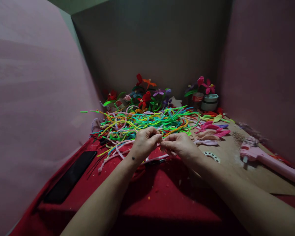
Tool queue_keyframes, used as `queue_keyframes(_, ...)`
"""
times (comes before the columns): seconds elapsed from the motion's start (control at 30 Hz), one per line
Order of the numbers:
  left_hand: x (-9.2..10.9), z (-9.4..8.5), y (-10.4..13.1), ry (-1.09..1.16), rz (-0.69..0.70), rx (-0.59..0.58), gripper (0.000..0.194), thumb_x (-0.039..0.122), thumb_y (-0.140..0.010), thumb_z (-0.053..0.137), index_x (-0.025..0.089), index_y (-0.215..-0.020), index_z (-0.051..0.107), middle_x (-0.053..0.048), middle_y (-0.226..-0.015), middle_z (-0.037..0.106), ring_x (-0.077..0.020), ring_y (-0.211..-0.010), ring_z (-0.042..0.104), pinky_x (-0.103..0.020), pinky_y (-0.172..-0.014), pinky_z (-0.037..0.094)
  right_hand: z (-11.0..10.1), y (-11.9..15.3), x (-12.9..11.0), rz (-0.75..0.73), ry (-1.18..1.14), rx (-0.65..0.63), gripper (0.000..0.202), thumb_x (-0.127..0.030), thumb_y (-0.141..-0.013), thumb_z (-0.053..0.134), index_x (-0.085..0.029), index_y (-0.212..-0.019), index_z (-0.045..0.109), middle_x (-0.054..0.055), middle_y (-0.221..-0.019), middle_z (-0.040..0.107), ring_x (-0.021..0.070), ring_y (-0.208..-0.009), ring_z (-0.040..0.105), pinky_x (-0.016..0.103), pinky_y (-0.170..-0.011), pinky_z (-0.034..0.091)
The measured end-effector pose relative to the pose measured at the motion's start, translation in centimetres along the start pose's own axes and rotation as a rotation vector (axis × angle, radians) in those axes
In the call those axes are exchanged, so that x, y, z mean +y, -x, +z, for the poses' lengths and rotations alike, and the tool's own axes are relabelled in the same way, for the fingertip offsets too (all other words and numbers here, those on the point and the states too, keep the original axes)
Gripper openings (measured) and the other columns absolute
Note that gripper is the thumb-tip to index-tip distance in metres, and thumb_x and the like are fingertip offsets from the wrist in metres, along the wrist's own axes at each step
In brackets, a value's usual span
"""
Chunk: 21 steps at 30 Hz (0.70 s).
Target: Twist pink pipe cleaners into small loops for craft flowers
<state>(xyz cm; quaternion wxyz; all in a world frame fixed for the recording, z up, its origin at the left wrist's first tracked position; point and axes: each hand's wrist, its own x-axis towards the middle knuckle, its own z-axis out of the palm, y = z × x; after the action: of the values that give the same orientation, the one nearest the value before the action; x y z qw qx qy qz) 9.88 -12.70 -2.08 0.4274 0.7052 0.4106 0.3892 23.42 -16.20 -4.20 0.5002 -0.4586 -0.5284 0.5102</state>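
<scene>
My left hand (146, 141) and my right hand (178, 144) meet at the fingertips above the front of the table. Both are closed in a pinch, thumb against fingers. Whatever lies between the fingertips is too small to make out. Right behind them spreads a tangled pile of coloured fuzzy stems (152, 119), mostly green, yellow, pink and blue. Beneath my hands, a pale pink stem (118, 152) and others stick out over the red cloth (172, 196).
A black phone (71, 177) lies at the left. Fuzzy flowers (145, 98) stand at the back, near a lidded jar (209, 102). Pink petal shapes (213, 128) and a pink glue gun (267, 159) rest on cardboard (238, 173) at the right. Walls rise on three sides.
</scene>
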Motion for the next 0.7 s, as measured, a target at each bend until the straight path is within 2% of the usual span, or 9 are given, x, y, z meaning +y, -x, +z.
queue_keyframes(0.2,0.4,-1.0,-0.1,0.106,-0.111,-0.172,0.016,0.029,-0.067,0.060,0.013,-0.068,0.057,0.005,-0.045,0.049,-0.0045,-0.037,0.036,-0.017,-0.036,0.025,0.0,0.0,0.3,-0.012,-0.005,0.018,0.020,-0.028,-0.064,0.060,-0.014,-0.052,0.055,-0.002,-0.044,0.050,0.0059,-0.038,0.037,0.021,-0.040,0.026)
queue_keyframes(0.3,0.0,-0.4,0.0,0.057,-0.069,-0.053,0.018,0.029,-0.068,0.059,0.014,-0.060,0.054,0.004,-0.044,0.048,-0.0051,-0.038,0.036,-0.018,-0.038,0.026,0.0,0.0,0.5,-0.002,0.005,-0.001,0.022,-0.031,-0.066,0.059,-0.014,-0.053,0.056,-0.003,-0.044,0.050,0.0058,-0.038,0.036,0.021,-0.040,0.024)
queue_keyframes(0.4,-0.5,0.6,0.4,-0.126,0.089,0.131,0.014,0.025,-0.069,0.058,0.015,-0.059,0.056,0.001,-0.053,0.054,-0.0078,-0.049,0.044,-0.020,-0.047,0.034,0.1,-0.1,0.7,0.003,0.010,0.025,0.022,-0.031,-0.065,0.060,-0.014,-0.052,0.055,-0.004,-0.041,0.048,0.0056,-0.036,0.036,0.021,-0.039,0.024)
queue_keyframes(0.47,-0.6,0.9,0.5,-0.240,0.187,0.197,0.012,0.025,-0.069,0.058,0.015,-0.061,0.058,0.000,-0.059,0.057,-0.0094,-0.057,0.048,-0.020,-0.054,0.037,0.2,-0.1,0.8,-0.019,-0.031,0.052,0.022,-0.030,-0.064,0.061,-0.014,-0.050,0.053,-0.004,-0.041,0.047,0.0052,-0.036,0.035,0.020,-0.039,0.024)
queue_keyframes(0.53,-0.5,0.8,0.4,-0.193,0.138,0.156,0.014,0.027,-0.070,0.057,0.015,-0.063,0.058,0.000,-0.060,0.057,-0.0086,-0.053,0.047,-0.020,-0.050,0.036,0.4,0.0,0.8,-0.034,-0.078,0.068,0.023,-0.031,-0.063,0.062,-0.014,-0.050,0.053,-0.004,-0.042,0.048,0.0048,-0.037,0.035,0.020,-0.039,0.023)
queue_keyframes(0.63,-0.2,0.2,-0.1,0.041,-0.065,-0.012,0.021,0.034,-0.073,0.054,0.014,-0.068,0.055,0.002,-0.055,0.053,-0.0051,-0.039,0.038,-0.018,-0.038,0.028,0.4,0.0,0.7,-0.012,-0.142,0.084,0.024,-0.033,-0.061,0.064,-0.014,-0.053,0.053,-0.004,-0.043,0.048,0.0050,-0.036,0.035,0.020,-0.037,0.022)
queue_keyframes(0.7,-0.1,-0.1,-0.4,0.122,-0.119,-0.105,0.024,0.036,-0.072,0.056,0.013,-0.069,0.054,0.004,-0.051,0.050,-0.0038,-0.035,0.034,-0.017,-0.035,0.024,0.4,-0.1,0.8,-0.008,-0.192,0.099,0.022,-0.032,-0.060,0.064,-0.014,-0.053,0.053,-0.005,-0.042,0.048,0.0048,-0.035,0.034,0.020,-0.036,0.021)
